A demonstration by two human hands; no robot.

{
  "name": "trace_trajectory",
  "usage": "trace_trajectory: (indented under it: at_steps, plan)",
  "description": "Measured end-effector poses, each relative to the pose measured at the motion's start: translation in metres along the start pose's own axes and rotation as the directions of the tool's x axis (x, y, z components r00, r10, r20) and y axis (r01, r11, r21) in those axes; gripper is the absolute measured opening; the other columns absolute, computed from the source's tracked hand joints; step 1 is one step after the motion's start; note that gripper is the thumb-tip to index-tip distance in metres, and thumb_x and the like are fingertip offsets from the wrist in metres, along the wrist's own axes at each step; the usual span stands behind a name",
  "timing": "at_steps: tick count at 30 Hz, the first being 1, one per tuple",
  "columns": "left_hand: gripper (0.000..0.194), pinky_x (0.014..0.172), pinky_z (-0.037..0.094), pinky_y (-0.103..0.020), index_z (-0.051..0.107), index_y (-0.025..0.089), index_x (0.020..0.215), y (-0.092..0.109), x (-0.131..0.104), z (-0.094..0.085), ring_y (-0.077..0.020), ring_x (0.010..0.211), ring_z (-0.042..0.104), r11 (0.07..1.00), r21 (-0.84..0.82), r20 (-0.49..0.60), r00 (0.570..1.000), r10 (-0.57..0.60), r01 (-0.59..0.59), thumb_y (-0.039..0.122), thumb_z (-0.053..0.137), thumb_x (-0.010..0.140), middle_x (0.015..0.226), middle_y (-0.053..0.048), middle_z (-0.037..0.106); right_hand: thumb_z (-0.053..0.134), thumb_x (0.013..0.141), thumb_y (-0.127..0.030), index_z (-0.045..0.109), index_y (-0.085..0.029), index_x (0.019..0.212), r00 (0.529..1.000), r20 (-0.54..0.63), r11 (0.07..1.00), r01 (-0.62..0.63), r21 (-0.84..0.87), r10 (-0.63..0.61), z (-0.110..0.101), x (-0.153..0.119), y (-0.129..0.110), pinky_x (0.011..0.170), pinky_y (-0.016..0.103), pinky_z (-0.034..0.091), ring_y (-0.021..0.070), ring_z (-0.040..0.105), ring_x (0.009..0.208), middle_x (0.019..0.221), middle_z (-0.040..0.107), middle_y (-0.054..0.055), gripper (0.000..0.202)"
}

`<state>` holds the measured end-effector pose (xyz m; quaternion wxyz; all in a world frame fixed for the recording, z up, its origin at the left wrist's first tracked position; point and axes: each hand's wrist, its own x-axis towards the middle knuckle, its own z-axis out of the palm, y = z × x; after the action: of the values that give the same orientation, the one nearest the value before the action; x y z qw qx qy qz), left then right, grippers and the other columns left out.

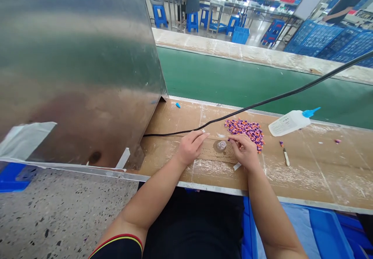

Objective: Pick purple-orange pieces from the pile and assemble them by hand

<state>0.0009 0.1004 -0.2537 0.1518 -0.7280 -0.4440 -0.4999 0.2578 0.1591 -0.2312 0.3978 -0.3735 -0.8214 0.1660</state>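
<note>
Sorting at the cardboard-covered desk (305,169), near the start.
My right hand (244,150) pinches one small piece from the purple-and-orange pile (246,129); left hand (190,146) rests loosely curled, empty; pile mostly remains.

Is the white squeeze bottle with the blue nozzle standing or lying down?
Lying down: the bottle rests on its side on the bench, nozzle pointing right.

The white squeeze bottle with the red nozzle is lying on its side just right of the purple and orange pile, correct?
Not quite: the head view shows the white squeeze bottle has a blue nozzle, not red. It does lie on its side just right of the purple and orange pile.
</note>
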Motion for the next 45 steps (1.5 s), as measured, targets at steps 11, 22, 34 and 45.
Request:
trace_trajectory:
  at_steps: [11,22,34,45]
  plan:
    - [0.017,0.083,0.066,-0.022,0.078,0.018,0.116,0.023,0.01,0.004,-0.0129,0.084,0.079,0.893,-0.347,0.036,0.955,-0.295,0.289,0.022,0.065,0.106,0.096,-0.005,0.082,0.072,0.098,-0.05,0.081,-0.023,0.098,0.939,-0.073,0.914,-0.307,0.267,0.336,0.01,-0.006,0.005,0.066,0.031,0.06,0.019,0.073,0.071,0.089,0.081,0.007,0.028]
    - [0.043,0.078,0.067,-0.028,0.085,0.017,0.11,0.033,0.007,0.017,-0.018,0.085,0.079,0.329,-0.553,0.449,0.606,-0.656,0.766,0.056,0.078,0.093,0.104,-0.013,0.083,0.079,0.092,-0.051,0.08,-0.023,0.094,0.911,-0.025,0.817,-0.356,0.455,0.411,0.012,-0.006,-0.007,0.07,0.031,0.065,0.0195,0.077,0.078,0.089,0.08,0.007,0.028]
    - [0.063,0.063,0.061,-0.024,0.071,0.013,0.083,0.04,0.033,0.009,-0.0173,0.07,0.076,-0.286,-0.421,0.744,0.147,-0.652,0.861,0.061,0.102,0.057,0.084,-0.011,0.079,0.073,0.096,-0.026,0.079,-0.023,0.093,0.966,-0.064,0.909,-0.212,0.36,0.251,0.003,-0.003,-0.02,0.066,0.025,0.06,0.0147,0.072,0.073,0.086,0.078,0.004,0.007]
    - [0.072,0.065,0.063,-0.018,0.078,0.01,0.085,0.042,0.039,0.005,-0.0157,0.07,0.078,-0.502,-0.44,0.762,0.014,-0.647,0.745,0.054,0.109,0.037,0.081,-0.01,0.08,0.067,0.102,-0.02,0.078,-0.022,0.101,0.995,-0.1,0.982,-0.009,0.19,0.028,0.007,0.002,-0.032,0.062,0.024,0.06,0.0132,0.072,0.069,0.086,0.079,0.003,0.011]
